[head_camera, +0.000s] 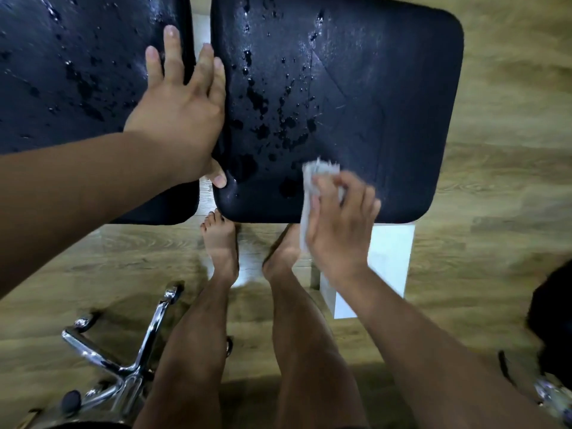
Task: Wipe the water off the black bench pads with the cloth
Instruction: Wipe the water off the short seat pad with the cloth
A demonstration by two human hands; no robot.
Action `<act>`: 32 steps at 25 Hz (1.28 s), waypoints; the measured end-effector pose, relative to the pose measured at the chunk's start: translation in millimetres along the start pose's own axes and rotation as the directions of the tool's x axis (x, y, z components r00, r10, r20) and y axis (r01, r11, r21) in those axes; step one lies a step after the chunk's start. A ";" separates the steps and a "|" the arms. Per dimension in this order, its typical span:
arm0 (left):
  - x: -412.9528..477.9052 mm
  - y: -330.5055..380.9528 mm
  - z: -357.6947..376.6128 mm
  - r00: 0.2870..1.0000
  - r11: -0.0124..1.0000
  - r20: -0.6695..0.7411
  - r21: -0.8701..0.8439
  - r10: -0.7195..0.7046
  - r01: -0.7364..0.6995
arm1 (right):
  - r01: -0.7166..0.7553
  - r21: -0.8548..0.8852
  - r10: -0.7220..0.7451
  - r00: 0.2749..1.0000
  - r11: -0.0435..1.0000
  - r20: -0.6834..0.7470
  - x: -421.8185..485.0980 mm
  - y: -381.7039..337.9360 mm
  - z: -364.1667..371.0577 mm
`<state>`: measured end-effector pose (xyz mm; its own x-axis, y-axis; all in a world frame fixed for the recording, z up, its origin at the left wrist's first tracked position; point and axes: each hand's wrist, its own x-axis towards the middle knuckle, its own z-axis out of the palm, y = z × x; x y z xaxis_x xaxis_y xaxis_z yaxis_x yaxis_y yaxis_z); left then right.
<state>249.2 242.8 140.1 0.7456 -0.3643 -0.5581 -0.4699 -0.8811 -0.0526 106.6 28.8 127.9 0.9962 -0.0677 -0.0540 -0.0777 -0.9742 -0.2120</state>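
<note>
Gripping a crumpled white cloth, the right hand presses it onto the near edge of the right pad, probably to sweep the droplets lying just beyond its fingers. The left hand lies flat and spread, holding nothing, its fingers bridging the gap to the left pad and its thumb on the right pad's near corner, apparently to brace the cushions. Both pads are black, matte and round-cornered, beaded with glossy water. Beyond the right hand, toward the far side, the surface looks drier.
</note>
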 end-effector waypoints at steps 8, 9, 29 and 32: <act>-0.4 1.3 -6.1 1.000 1.000 0.026 0.016 -0.013 0.013 | -0.004 -0.241 0.025 0.996 0.971 0.083 214.9 -6.5 -12.6; -0.8 0.9 -7.2 0.999 1.000 0.038 0.009 -0.018 0.017 | -0.010 -0.273 0.035 0.996 0.962 0.087 222.2 -8.5 -11.7; -0.1 3.1 -3.9 0.999 1.000 0.034 0.013 -0.020 0.019 | 0.044 -0.196 -0.050 0.998 0.980 -0.026 170.5 -20.9 -4.4; -1.1 0.8 0.6 0.999 1.000 0.038 0.001 -0.019 0.019 | 0.061 -0.007 -0.062 0.995 0.998 -0.083 29.4 -7.5 4.5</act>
<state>247.8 242.7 140.2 0.7359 -0.3362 -0.5878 -0.4566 -0.8874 -0.0641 136.3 35.1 123.5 0.9989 -0.0250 0.0404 -0.0161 -0.9780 -0.2079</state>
